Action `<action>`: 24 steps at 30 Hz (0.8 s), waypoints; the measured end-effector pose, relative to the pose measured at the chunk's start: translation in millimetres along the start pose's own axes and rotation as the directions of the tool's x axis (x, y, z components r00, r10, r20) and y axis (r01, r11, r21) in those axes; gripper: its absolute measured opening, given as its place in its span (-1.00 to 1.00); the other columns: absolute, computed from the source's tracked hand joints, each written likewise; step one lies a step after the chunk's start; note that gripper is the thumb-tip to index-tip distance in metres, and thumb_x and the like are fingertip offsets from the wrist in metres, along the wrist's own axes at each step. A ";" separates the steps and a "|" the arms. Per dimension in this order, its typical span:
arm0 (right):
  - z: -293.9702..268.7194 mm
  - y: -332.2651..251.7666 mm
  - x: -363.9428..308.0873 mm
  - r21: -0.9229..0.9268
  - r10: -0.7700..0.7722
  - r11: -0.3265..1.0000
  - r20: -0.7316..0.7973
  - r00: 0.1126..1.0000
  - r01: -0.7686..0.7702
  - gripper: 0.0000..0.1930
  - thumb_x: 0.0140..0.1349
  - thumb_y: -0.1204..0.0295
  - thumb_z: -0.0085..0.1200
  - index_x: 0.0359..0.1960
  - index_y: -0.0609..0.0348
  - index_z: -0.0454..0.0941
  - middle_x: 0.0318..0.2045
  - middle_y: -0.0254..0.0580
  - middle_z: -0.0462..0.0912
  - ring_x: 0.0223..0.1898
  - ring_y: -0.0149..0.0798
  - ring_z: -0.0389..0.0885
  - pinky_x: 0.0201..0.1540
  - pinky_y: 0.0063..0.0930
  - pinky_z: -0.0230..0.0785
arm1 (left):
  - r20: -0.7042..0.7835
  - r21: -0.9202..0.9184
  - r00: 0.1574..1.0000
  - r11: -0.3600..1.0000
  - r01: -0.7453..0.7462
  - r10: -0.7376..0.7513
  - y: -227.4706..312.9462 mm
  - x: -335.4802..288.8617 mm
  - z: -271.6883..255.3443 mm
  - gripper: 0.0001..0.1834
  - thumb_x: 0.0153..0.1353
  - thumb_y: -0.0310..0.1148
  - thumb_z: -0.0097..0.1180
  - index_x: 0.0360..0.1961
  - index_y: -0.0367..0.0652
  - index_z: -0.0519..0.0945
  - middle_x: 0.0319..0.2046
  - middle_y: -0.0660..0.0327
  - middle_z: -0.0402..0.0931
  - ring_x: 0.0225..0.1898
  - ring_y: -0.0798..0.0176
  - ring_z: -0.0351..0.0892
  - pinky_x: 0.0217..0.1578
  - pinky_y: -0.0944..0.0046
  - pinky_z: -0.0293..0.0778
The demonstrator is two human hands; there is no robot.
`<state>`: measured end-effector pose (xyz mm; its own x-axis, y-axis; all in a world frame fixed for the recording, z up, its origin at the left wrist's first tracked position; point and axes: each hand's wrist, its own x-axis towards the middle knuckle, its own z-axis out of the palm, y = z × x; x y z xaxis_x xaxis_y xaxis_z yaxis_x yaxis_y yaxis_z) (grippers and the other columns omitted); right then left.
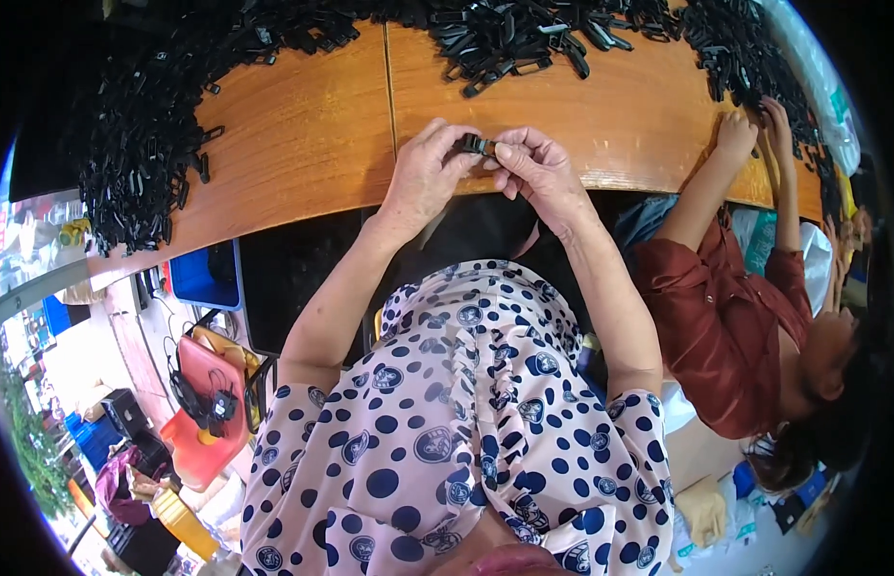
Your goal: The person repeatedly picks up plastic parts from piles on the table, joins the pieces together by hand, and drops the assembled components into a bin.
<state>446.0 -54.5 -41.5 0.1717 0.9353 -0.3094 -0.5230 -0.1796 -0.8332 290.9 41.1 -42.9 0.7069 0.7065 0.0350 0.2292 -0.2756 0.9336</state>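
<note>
Over the near edge of the wooden table (303,125), both my hands meet at one small black plastic piece (477,145) with a shiny part, clip-like in shape. My left hand (430,178) pinches its left end between thumb and fingers. The right end is gripped by my right hand (545,180), thumb on top and fingers curled beneath. Fingertips cover much of the piece, so its exact kind does not show. Beyond my hands, a heap of similar black pieces (524,38) lies on the table, some with greyish shiny parts.
More black pieces (140,144) are heaped along the table's left side, and another pile (745,58) lies at the right. A co-worker in a dark red shirt (706,326) reaches into that pile. To my left are a blue bin (207,278) and a red chair (212,384) with black items on it.
</note>
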 end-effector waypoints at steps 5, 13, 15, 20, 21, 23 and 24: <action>-3.2 -3.1 -1.9 0.064 0.018 0.998 0.021 1.000 -0.019 -0.79 0.20 0.37 0.14 -0.21 0.20 0.48 -0.44 -0.27 0.62 -0.51 -0.50 0.55 -0.49 -0.70 0.35 | -0.019 0.198 0.984 0.965 -0.170 0.177 2.6 0.8 0.3 -0.79 0.10 -0.51 0.14 -0.19 -0.26 0.53 -0.31 0.15 0.48 -0.28 0.22 0.56 -0.29 0.32 0.47; 0.1 -15.7 2.5 -0.115 0.051 0.992 0.040 0.998 -0.046 -0.82 0.19 0.37 0.15 -0.28 0.20 0.49 -0.49 -0.29 0.58 -0.61 -0.54 0.42 -0.63 -0.74 0.19 | 0.037 0.286 0.979 0.936 -0.204 0.202 10.4 -1.7 -10.0 -0.79 0.07 -0.46 0.16 -0.23 -0.23 0.53 -0.33 0.13 0.50 -0.29 0.11 0.56 -0.32 0.27 0.48; 6.6 -18.5 0.6 -0.178 0.080 0.982 0.082 0.993 -0.064 -0.83 0.21 0.38 0.14 -0.30 0.19 0.48 -0.50 -0.30 0.56 -0.65 -0.57 0.35 -0.67 -0.75 0.10 | -0.003 0.329 0.978 0.924 -0.196 0.209 8.2 -12.3 -15.3 -0.80 0.07 -0.44 0.16 -0.24 -0.20 0.54 -0.32 0.13 0.50 -0.30 0.11 0.56 -0.32 0.26 0.48; 6.4 -27.0 -8.1 -0.401 0.238 0.889 -0.008 0.971 -0.221 -0.84 0.18 0.37 0.16 -0.39 0.19 0.48 -0.59 -0.38 0.49 -0.68 -0.62 0.25 -0.70 -0.73 -0.05 | 0.131 0.433 0.917 0.810 -0.396 0.378 13.4 -20.5 -18.0 -0.80 0.05 -0.36 0.16 -0.31 -0.19 0.51 -0.41 0.13 0.43 -0.38 0.06 0.51 -0.43 0.18 0.45; 6.5 -24.8 -8.9 -0.382 0.275 0.890 0.010 0.961 -0.251 -0.83 0.19 0.37 0.16 -0.39 0.18 0.48 -0.58 -0.38 0.50 -0.68 -0.62 0.26 -0.71 -0.74 -0.05 | 0.121 0.406 0.918 0.825 -0.393 0.377 16.4 -25.3 -20.0 -0.79 0.05 -0.35 0.16 -0.31 -0.21 0.50 -0.43 0.13 0.42 -0.39 0.04 0.50 -0.45 0.17 0.44; 7.4 -23.3 -9.1 -0.382 0.303 0.887 0.056 0.951 -0.259 -0.83 0.19 0.35 0.16 -0.39 0.17 0.48 -0.58 -0.37 0.51 -0.67 -0.61 0.27 -0.71 -0.74 -0.04 | 0.139 0.372 0.905 0.826 -0.424 0.402 19.5 -30.4 -23.4 -0.76 0.04 -0.33 0.18 -0.31 -0.23 0.49 -0.44 0.11 0.40 -0.40 0.03 0.50 -0.45 0.13 0.42; 9.1 -21.1 -9.1 -0.369 0.332 0.885 0.071 0.940 -0.285 -0.82 0.19 0.34 0.16 -0.38 0.17 0.47 -0.57 -0.37 0.52 -0.67 -0.60 0.29 -0.71 -0.75 -0.02 | 0.165 0.383 0.912 0.828 -0.411 0.376 17.6 -32.6 -27.2 -0.78 0.05 -0.34 0.17 -0.31 -0.23 0.49 -0.43 0.10 0.41 -0.38 0.02 0.50 -0.44 0.13 0.42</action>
<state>447.8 -56.4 -16.9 -0.0719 0.8417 -0.5351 -0.2035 -0.5376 -0.8183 253.7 31.0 -17.9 0.8411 0.4330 0.3242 0.1556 -0.7678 0.6216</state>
